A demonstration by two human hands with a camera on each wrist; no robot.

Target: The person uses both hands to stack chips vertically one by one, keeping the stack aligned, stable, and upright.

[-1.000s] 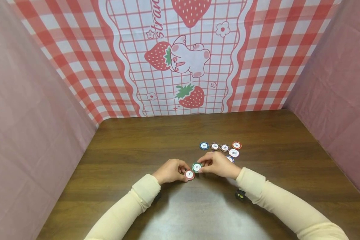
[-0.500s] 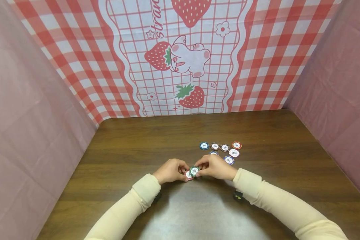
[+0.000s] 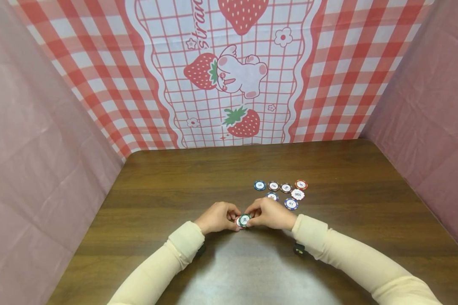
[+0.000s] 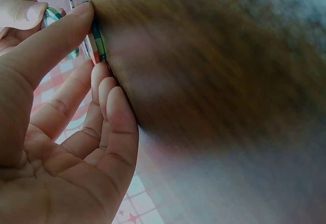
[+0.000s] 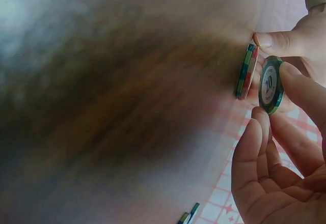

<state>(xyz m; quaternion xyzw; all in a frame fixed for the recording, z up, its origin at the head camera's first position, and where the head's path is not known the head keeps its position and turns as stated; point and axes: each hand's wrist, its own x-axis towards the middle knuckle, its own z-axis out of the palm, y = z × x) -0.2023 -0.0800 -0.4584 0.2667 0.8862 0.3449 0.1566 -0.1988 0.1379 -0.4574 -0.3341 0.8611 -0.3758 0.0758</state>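
At the table's middle, my left hand (image 3: 217, 218) grips the edges of a small stack of poker chips (image 5: 246, 71) between thumb and fingers. A red-and-white chip (image 3: 238, 222) lies on top of the stack, with a green-edged chip under it against the wood. My right hand (image 3: 270, 214) pinches a green poker chip (image 3: 244, 220) between thumb and fingers. From the right wrist, this green chip (image 5: 270, 85) reads 10 and is held slightly apart from the stack. Seen from the head, it covers most of the red chip.
Several loose chips lie flat beyond the right hand: a blue 50 chip (image 3: 259, 185), two dark chips, a red chip (image 3: 300, 184), a white 500 chip (image 3: 297, 195) and a blue 10 chip (image 3: 291, 204). Another blue chip (image 3: 272, 196) is partly hidden. A checked cloth (image 3: 336, 76) hangs behind.
My right hand has brought the green chip left and nearer to me, over the red one. Blue chips behind that hand have come into sight. The left hand has stayed put.
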